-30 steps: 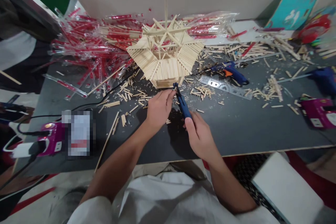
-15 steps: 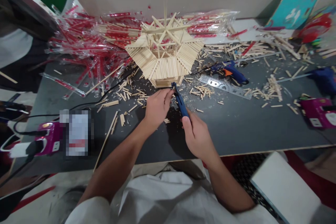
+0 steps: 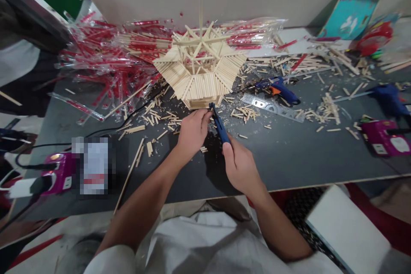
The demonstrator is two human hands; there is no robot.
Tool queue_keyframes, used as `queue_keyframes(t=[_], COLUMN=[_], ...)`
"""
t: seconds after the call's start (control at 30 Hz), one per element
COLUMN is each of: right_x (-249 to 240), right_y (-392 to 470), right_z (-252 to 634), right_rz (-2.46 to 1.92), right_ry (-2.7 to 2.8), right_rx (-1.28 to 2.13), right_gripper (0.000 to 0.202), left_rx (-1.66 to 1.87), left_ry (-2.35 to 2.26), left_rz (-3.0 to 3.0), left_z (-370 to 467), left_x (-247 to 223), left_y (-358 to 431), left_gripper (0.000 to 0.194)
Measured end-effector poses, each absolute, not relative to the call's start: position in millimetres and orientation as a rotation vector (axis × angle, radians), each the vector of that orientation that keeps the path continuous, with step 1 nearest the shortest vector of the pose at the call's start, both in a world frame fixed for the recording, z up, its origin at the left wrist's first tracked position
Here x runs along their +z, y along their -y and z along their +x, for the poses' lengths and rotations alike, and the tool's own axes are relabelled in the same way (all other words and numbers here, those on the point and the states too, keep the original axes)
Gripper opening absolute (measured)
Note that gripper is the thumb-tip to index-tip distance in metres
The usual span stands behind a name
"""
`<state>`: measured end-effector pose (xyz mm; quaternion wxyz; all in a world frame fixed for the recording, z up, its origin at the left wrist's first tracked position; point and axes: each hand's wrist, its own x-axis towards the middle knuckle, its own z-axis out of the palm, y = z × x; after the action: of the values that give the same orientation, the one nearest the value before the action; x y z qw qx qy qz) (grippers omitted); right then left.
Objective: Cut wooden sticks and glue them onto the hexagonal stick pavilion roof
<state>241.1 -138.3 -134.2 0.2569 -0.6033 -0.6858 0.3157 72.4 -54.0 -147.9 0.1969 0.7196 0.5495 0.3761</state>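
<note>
My right hand [image 3: 241, 163] is wrapped round the lower end of a long, dark blue cutter [image 3: 221, 127], whose exact kind I cannot make out. Its narrow head points away from me, at the front foot of a stick-built model [image 3: 205, 86]. Close beside that head, my left hand [image 3: 193, 132] is closed in a pinch. The end of a small wooden stick [image 3: 211, 111] shows at its fingertips, by the cutter's head. The model has a flared, many-sided roof of pale sticks, an open lattice top and one tall upright stick [image 3: 201, 6].
Short stick offcuts [image 3: 245, 113] litter the dark table [image 3: 321, 154]. A metal ruler [image 3: 272, 108] and a blue glue gun [image 3: 281, 89] lie to the right, another glue gun [image 3: 390, 98] farther over. Plastic-wrapped sticks [image 3: 112, 62] pile up at the back left. Purple power strips [image 3: 59, 171] sit at both sides.
The view has shifted slightly, so the background sits a little differently. Both hands and the cutter keep nearly the same place and grip.
</note>
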Motion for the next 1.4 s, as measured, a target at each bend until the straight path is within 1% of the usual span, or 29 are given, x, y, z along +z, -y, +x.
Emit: queue_keyframes(t=[0.2,0.37,0.63,0.97,1.1,1.4], right_x=[-136,-138,-137,-140,-141,-142], right_y=[139,141,141,142,142,140], right_z=[240,239,239,238,238,235], right_rz=[-1.632,-1.642,-1.659,-1.701,-1.707,-1.746], right_ry=[1.851,1.859,1.879,1.955,1.983,2.008], right_rx=[0.841,0.791,0.769,0.588,0.532,0.506], right_gripper=[0.056,0.054,0.052,0.051,0.050,0.050], left_rx=[1.058,1.110,1.102,1.204,1.190,1.177], left_ry=[-1.514,-1.550,-1.621,-1.627,-1.636,-1.658], left_rz=[2.145,2.234,2.335,2.381,2.354,2.335], left_z=[74,77,81,86,86,87], left_x=[-145,-146,-145,-143,-145,-147], left_y=[54,56,58,59,59,59], left_gripper=[0.030,0.030,0.031,0.028,0.029,0.030])
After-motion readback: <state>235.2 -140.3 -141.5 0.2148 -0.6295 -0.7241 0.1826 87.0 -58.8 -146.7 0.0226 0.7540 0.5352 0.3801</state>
